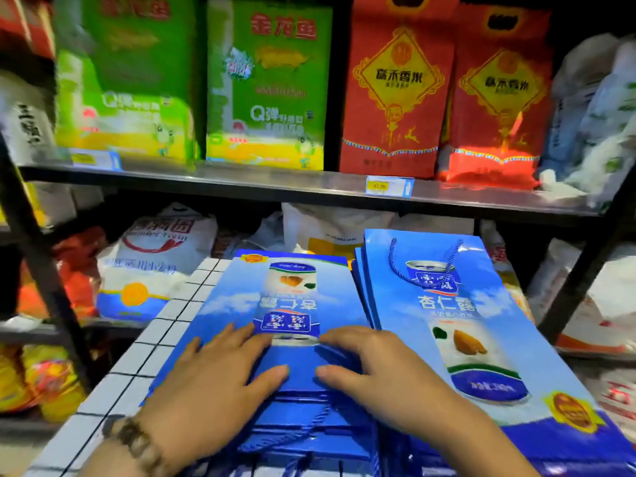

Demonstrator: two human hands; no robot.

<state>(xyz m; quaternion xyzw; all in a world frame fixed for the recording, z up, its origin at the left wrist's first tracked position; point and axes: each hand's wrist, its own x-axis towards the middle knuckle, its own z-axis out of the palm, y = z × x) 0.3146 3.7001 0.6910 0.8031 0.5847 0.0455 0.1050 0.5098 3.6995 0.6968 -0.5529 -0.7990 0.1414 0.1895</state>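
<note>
A stack of flat blue paper gift bags (289,297) with a can picture lies on a white tiled surface (137,359). My left hand (213,376) and my right hand (375,370) both lie on the near part of the top bag, fingers spread, thumbs pointing toward each other. A second stack of the same blue bags (457,315) lies to the right, partly overlapping the first, with a blue cord handle (392,256) showing at its far end. More folded blue bag edges and cords sit under my wrists.
A metal shelf (275,184) runs across behind, with a price tag (389,185). On it stand green rice bags (268,80) and red rice bags (395,87). Below are white flour sacks (155,256). A dark shelf post (38,253) slants at the left.
</note>
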